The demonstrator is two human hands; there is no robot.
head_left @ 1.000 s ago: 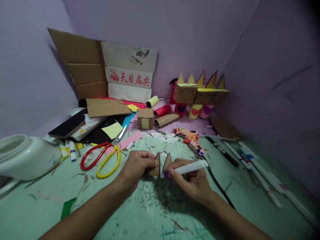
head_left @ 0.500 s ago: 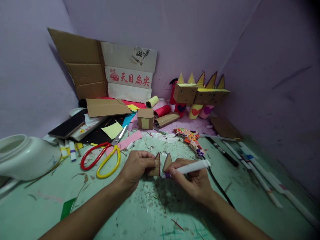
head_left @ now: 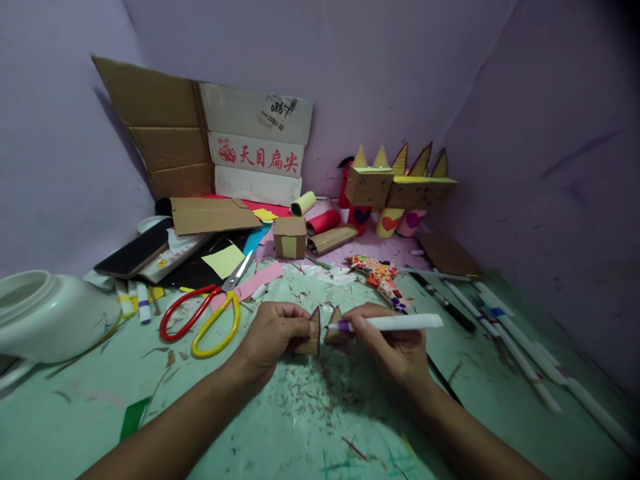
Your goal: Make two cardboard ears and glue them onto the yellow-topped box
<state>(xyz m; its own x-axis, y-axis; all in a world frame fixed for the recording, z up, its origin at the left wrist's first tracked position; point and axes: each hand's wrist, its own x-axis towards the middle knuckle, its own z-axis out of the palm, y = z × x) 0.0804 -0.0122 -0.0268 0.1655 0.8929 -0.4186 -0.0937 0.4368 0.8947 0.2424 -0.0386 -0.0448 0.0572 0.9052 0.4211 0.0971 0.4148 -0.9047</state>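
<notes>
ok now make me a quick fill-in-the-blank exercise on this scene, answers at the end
1. The right hand holds a white marker whose writing end is ____.
2. The left hand grips a pointed cardboard piece between its ____ and fingers.
3. The scissors have one red handle loop and one ____ loop.
4. The standing yellow tube bears a heart coloured ____.

Missing words: purple; thumb; yellow; red

On the white side of the upright cardboard (head_left: pixel 257 187) in front of you, you can read the red characters (head_left: pixel 269 157) 天目扁尖, beside a red emblem (head_left: pixel 227 151). Above them, the sticker (head_left: pixel 277 111) gives you the number 0867 in black; its smaller print is illegible, like that on the white packet (head_left: pixel 171 257) to your left
</notes>
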